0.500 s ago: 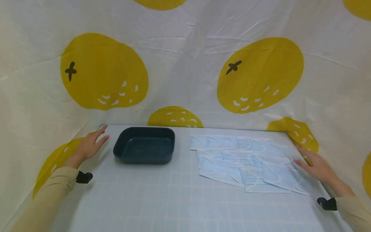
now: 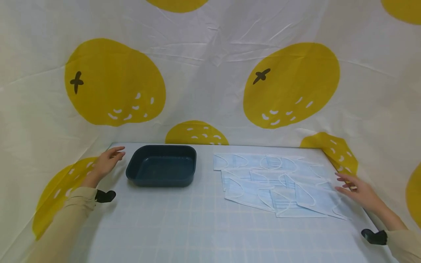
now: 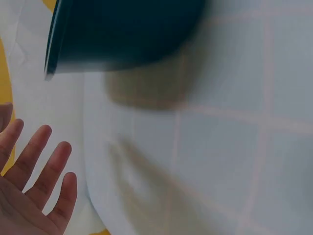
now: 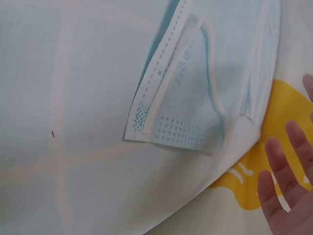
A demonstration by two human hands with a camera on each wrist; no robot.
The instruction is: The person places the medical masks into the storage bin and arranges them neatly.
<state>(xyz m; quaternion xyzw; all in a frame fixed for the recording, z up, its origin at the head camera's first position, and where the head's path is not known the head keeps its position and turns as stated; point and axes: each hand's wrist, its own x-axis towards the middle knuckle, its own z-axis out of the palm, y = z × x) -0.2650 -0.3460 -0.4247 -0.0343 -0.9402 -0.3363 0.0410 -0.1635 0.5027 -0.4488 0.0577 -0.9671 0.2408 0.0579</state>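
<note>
A dark teal rectangular basin (image 2: 161, 182) stands at the back left of the table. To its left my left hand (image 2: 104, 163) hovers apart from it, holding nothing; the left wrist view shows its fingers (image 3: 51, 169) spread and slightly bent. Several light blue face masks (image 2: 250, 190) with white ear loops lie overlapping on the right half of the table. Just past their right edge is my right hand (image 2: 360, 190), raised and holding nothing. In the right wrist view its fingers (image 4: 283, 171) are loosely extended beside the corner of one mask (image 4: 181, 112).
A pale blue checked cloth covers the table (image 2: 184, 226). Behind and at both sides hangs a white curtain (image 2: 204, 91) printed with yellow fruit. Dark wrist devices (image 2: 105, 196) show at both cuffs.
My left hand has moved slightly right, its fingers bending a little. The right hand has turned somewhat and its fingers show more. The whole head view has shifted slightly; basin and masks lie as before.
</note>
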